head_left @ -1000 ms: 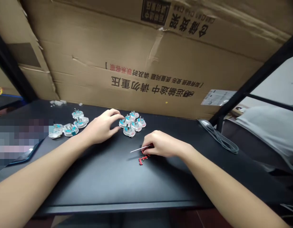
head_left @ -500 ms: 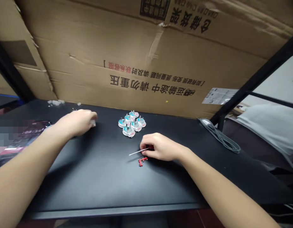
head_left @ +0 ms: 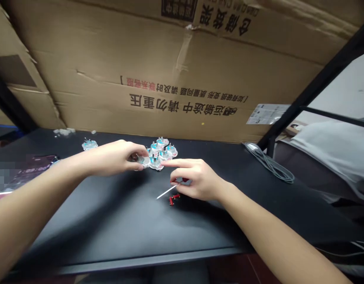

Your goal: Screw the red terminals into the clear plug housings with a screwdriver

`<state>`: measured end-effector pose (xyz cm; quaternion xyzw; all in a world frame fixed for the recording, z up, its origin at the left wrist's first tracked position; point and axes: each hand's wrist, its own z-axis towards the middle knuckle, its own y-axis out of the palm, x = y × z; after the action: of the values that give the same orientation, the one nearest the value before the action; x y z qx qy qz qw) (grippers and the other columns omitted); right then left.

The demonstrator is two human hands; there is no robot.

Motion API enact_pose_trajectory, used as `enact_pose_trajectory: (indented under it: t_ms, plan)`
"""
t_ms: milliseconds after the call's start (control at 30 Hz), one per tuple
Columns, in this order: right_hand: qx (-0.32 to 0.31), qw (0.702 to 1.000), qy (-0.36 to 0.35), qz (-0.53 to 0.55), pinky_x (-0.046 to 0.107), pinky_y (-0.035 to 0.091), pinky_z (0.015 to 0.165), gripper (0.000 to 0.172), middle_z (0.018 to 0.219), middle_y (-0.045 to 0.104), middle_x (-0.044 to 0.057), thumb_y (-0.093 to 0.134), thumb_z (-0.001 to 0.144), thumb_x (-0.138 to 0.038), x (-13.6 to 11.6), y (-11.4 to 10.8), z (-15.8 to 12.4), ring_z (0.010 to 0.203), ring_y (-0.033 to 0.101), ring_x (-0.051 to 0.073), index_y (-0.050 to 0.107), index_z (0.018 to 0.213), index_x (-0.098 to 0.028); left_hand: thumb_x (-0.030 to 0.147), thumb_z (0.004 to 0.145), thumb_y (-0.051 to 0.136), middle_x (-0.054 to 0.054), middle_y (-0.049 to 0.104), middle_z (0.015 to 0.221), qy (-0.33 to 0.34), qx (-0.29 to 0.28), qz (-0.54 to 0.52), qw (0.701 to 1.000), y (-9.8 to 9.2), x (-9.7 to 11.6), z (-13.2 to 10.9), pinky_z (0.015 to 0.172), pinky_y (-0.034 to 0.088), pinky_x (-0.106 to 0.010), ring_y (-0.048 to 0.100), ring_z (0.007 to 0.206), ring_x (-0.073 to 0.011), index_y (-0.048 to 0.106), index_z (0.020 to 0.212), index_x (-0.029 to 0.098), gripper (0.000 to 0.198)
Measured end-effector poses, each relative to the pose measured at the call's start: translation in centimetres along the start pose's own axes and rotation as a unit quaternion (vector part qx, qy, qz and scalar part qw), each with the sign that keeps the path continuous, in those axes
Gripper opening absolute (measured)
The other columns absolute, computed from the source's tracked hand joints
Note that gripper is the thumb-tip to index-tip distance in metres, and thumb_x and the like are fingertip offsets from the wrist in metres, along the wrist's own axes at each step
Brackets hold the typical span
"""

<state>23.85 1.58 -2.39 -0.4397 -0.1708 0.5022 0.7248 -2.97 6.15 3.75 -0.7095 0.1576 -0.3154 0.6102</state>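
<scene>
My left hand (head_left: 118,157) pinches a clear plug part with teal inside (head_left: 141,161) and holds it against the left side of a cluster of the same plug parts (head_left: 162,150) on the black table (head_left: 117,221). My right hand (head_left: 190,179) is curled around a thin tool with a red handle and a silver shaft (head_left: 167,191); its forefinger stretches toward the cluster. Small red parts (head_left: 173,198) lie on the table just under that hand.
One more plug part (head_left: 89,144) sits alone at the left, with clear scraps (head_left: 63,131) behind it. A phone (head_left: 31,169) lies at the far left. A big cardboard sheet (head_left: 182,67) walls the back. A grey cable (head_left: 269,165) and a black frame post (head_left: 312,83) are at the right.
My left hand went left to the plug parts there, then came back right with one in its fingers. My right forefinger has stretched out toward the cluster.
</scene>
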Motion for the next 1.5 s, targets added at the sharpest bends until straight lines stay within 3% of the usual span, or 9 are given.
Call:
enact_pose_trajectory:
  t_ms: [100,233,367,467,600,700,933,1133,1500]
  plan:
    - [0.054,0.998,-0.037,-0.025,0.029,0.056,0.085,0.013,0.138,0.063,0.010,0.060,0.084,-0.011,-0.6,-0.1,0.2,0.107,0.072,0.019,0.067,0.079,-0.021,0.048,0.085,0.063,0.000,0.077,0.106,0.056,0.000,-0.099,0.994,-0.6,2.0,0.2,0.076,0.051,-0.026,0.070,0.093,-0.0233,0.073,0.112,0.027,0.035]
    - [0.080,0.993,-0.059,-0.059,0.028,0.057,0.081,0.012,0.131,0.069,0.010,0.061,0.083,-0.011,-0.5,0.0,0.3,0.097,0.074,0.018,0.067,0.078,-0.020,0.046,0.083,0.068,-0.001,0.078,0.096,0.095,0.038,-0.211,0.972,0.3,2.3,0.6,0.078,0.054,-0.027,0.071,0.090,-0.0234,0.077,0.102,0.024,0.031]
    - [0.079,0.996,-0.034,-0.041,0.028,0.057,0.076,0.010,0.106,0.079,0.006,0.063,0.082,-0.011,0.2,0.1,0.3,0.086,0.074,0.017,0.068,0.079,-0.020,0.044,0.088,0.066,-0.003,0.077,0.108,0.079,0.146,-0.339,0.926,1.4,1.5,0.8,0.090,0.055,-0.031,0.070,0.102,-0.0241,0.075,0.107,0.023,0.029]
    - [0.094,0.994,0.025,0.058,0.027,0.054,0.072,0.007,0.094,0.076,0.006,0.066,0.082,-0.014,0.1,0.1,0.5,0.080,0.069,0.015,0.068,0.077,-0.019,0.041,0.085,0.073,-0.005,0.076,0.114,0.057,0.216,-0.407,0.886,2.1,1.3,0.8,0.095,0.055,-0.032,0.070,0.108,-0.0245,0.074,0.109,0.023,0.030]
    - [0.169,0.934,0.189,0.252,0.023,0.039,0.050,0.009,0.068,0.063,-0.002,0.075,0.077,-0.024,-1.2,-0.4,1.1,0.053,0.046,0.008,0.069,0.074,-0.018,0.034,0.080,0.080,-0.006,0.076,0.116,0.076,0.211,-0.471,0.853,3.7,2.1,0.7,0.094,0.057,-0.030,0.071,0.107,-0.0236,0.072,0.115,0.022,0.038]
    - [0.206,0.874,0.253,0.361,0.022,0.036,0.048,0.015,0.063,0.061,-0.004,0.078,0.075,-0.028,-2.4,-0.7,1.6,0.050,0.044,0.007,0.067,0.072,-0.018,0.032,0.081,0.079,-0.005,0.075,0.119,0.100,0.194,-0.501,0.838,4.9,3.4,0.4,0.097,0.057,-0.030,0.070,0.110,-0.0227,0.068,0.124,0.023,0.045]
    - [0.212,0.832,0.284,0.426,0.023,0.045,0.054,0.017,0.064,0.065,-0.002,0.081,0.074,-0.029,-3.6,-1.0,2.0,0.054,0.053,0.008,0.069,0.073,-0.017,0.029,0.084,0.077,-0.002,0.072,0.126,0.150,0.211,-0.432,0.864,6.5,5.1,-0.1,0.098,0.054,-0.024,0.068,0.112,-0.0201,0.071,0.121,0.025,0.038]
    - [0.207,0.825,0.278,0.445,0.022,0.043,0.052,0.010,0.063,0.063,-0.003,0.078,0.076,-0.022,-3.6,-0.9,1.8,0.052,0.049,0.006,0.070,0.074,-0.016,0.031,0.086,0.074,-0.004,0.070,0.131,0.145,0.211,-0.401,0.880,6.9,5.2,-0.1,0.099,0.054,-0.027,0.068,0.114,-0.0224,0.070,0.125,0.025,0.040]
    - [0.188,0.841,0.300,0.408,0.023,0.045,0.052,0.024,0.061,0.060,-0.002,0.080,0.075,-0.037,-3.5,-0.7,1.8,0.053,0.049,0.008,0.069,0.071,-0.016,0.035,0.088,0.071,-0.007,0.071,0.129,0.147,0.233,-0.331,0.902,6.8,5.3,-0.2,0.100,0.052,-0.028,0.069,0.112,-0.0226,0.071,0.126,0.022,0.040]
